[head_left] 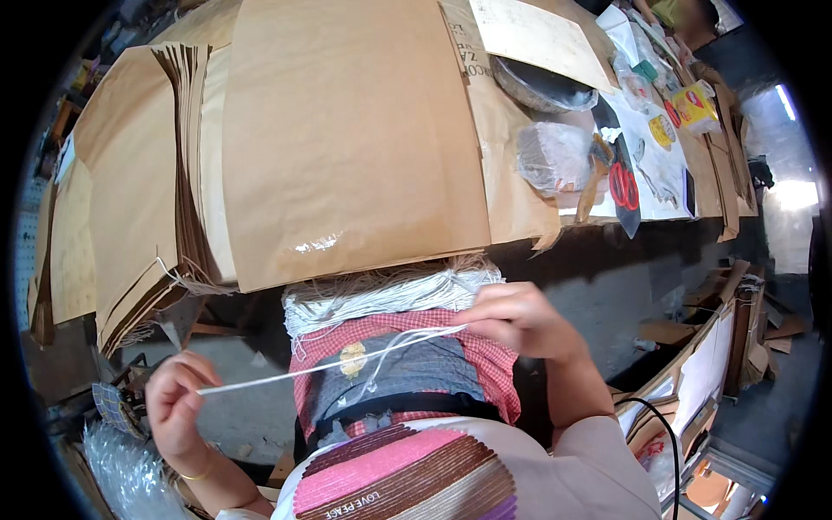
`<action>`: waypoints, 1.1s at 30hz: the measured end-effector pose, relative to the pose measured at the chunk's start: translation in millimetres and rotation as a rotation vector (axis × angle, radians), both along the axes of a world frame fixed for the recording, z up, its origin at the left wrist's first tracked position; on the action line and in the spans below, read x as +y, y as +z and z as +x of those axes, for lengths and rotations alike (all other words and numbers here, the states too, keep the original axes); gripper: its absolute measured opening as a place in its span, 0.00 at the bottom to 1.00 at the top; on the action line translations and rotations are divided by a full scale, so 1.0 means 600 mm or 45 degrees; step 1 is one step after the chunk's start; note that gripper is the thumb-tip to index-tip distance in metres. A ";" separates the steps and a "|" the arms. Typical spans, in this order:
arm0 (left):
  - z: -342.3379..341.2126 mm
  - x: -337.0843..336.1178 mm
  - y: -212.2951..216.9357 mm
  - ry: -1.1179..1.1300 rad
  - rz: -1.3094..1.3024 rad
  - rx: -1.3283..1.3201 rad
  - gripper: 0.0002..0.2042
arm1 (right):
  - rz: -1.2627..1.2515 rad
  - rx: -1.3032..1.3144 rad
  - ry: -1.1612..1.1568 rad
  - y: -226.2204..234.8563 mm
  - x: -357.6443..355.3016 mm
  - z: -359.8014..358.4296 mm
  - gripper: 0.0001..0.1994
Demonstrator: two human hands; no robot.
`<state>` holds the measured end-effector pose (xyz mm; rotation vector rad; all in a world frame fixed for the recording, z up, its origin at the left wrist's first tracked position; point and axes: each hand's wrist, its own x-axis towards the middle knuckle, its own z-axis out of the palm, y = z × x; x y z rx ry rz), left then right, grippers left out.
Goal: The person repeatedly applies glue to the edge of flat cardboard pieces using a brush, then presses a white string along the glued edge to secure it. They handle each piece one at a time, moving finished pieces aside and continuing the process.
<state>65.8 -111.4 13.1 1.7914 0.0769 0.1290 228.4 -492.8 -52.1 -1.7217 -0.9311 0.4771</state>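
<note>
A white cord (290, 373) is stretched across my lap. Its left end is pinched between the fingertips of my left hand (180, 400), while my right hand (518, 322) grips it on the other side, fingers closed. A loose loop of cord droops below the right-hand grip. Across my thighs, on a red checked cloth (494, 347), lies a thick bundle of white cords (381, 303). Just beyond it, a stack of brown kraft paper sheets (355, 147) reaches the table's near edge. Further left sits a fanned stack of brown paper bags (134, 191) with white cord handles.
On the table's right side are red-handled scissors (624, 185), a clear plastic bag (555, 156), a dark basin (546, 91) partly under a pale board (542, 35), and a yellow package (695, 108). Cardboard (693, 364) leans at right. Clear plastic wrap (126, 472) lies lower left. A person (689, 17) is at far right.
</note>
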 end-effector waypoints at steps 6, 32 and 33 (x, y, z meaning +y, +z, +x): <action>-0.023 0.024 0.010 -0.176 -0.292 -0.047 0.10 | -0.375 -0.271 0.126 0.009 0.002 0.002 0.06; -0.145 0.148 0.066 0.879 0.242 -0.072 0.05 | 0.063 0.077 0.085 0.076 0.031 -0.029 0.07; -0.111 0.139 0.053 0.801 0.391 0.216 0.06 | -0.079 -0.071 -0.042 0.078 0.013 -0.010 0.07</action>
